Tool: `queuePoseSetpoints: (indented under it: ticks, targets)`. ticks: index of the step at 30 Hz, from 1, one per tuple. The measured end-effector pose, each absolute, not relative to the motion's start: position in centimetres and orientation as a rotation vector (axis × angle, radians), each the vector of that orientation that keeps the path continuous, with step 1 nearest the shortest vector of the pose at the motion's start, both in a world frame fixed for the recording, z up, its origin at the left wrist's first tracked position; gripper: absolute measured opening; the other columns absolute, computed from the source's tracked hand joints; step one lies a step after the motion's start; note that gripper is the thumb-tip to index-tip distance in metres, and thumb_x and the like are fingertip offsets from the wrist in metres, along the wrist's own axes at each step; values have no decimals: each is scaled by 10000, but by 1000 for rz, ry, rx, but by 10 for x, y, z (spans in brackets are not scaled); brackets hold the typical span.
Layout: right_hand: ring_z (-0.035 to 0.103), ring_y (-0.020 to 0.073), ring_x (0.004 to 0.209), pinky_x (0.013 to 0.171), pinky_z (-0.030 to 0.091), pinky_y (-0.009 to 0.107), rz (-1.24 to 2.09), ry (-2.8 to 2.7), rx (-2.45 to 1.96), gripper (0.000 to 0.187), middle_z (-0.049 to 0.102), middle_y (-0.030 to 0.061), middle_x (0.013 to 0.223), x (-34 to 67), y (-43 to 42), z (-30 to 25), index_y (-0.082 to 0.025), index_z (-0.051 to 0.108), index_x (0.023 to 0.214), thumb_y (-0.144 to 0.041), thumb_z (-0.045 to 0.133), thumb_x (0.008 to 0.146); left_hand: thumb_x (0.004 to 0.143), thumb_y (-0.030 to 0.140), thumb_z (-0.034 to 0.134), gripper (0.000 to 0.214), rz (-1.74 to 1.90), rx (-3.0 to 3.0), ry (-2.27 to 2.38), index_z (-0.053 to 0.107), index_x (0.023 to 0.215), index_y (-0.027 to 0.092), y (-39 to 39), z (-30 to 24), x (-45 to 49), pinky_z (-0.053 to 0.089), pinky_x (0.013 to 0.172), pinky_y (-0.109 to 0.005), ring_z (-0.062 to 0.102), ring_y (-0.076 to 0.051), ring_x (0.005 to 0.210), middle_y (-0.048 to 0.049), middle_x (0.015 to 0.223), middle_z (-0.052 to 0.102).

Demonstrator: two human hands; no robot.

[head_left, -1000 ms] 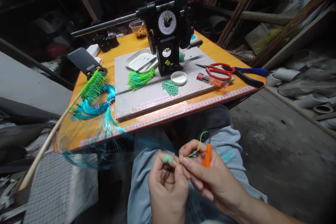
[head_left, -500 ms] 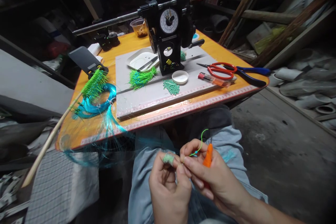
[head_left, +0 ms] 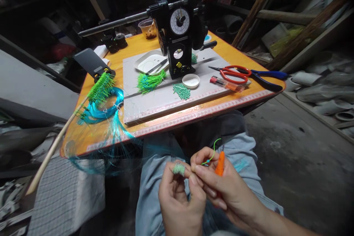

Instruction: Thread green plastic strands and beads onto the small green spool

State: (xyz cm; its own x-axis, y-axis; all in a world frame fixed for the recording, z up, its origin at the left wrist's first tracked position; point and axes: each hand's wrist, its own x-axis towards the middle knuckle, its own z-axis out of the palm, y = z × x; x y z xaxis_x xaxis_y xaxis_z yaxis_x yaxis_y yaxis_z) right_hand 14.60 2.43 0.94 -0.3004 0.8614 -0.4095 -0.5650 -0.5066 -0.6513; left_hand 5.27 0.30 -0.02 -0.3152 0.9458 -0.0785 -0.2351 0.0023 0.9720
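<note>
Both hands work close together over my lap, below the table's front edge. My left hand (head_left: pixel 179 201) is closed, pinching a small pale green bundle (head_left: pixel 179 169) between thumb and fingers. My right hand (head_left: pixel 221 188) is closed too: its fingertips pinch a thin bright green strand (head_left: pixel 212 152) that curls upward, and an orange-handled tool (head_left: pixel 219 164) sticks up from its grip. The fingertips of the two hands touch beside the bundle.
An orange table (head_left: pixel 138 46) carries a grey board (head_left: pixel 166 96), a black winding machine with a dial (head_left: pixel 181 37), green beads (head_left: pixel 181 91), a white lid (head_left: pixel 190 80), red scissors (head_left: pixel 235 73), blue pliers (head_left: pixel 265 77), a lighter (head_left: pixel 225 84), green and cyan fibres (head_left: pixel 103 99).
The hands have stayed pinched together and shifted slightly right and down in view as the camera moved; the grip looks the same.
</note>
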Motion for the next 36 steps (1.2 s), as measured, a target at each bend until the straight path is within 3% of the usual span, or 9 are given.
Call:
queuePoseSetpoints:
  ticks: [36]
  targets:
    - [284, -11, 366, 281, 263, 47, 1985, -475, -873, 309, 518, -74, 572, 146, 26, 14, -182, 539, 834, -350, 780, 741, 790, 285, 701, 204, 1583, 752, 1199, 562, 663, 208, 6, 6, 51, 507, 553, -186, 567, -98, 537, 37, 610, 583]
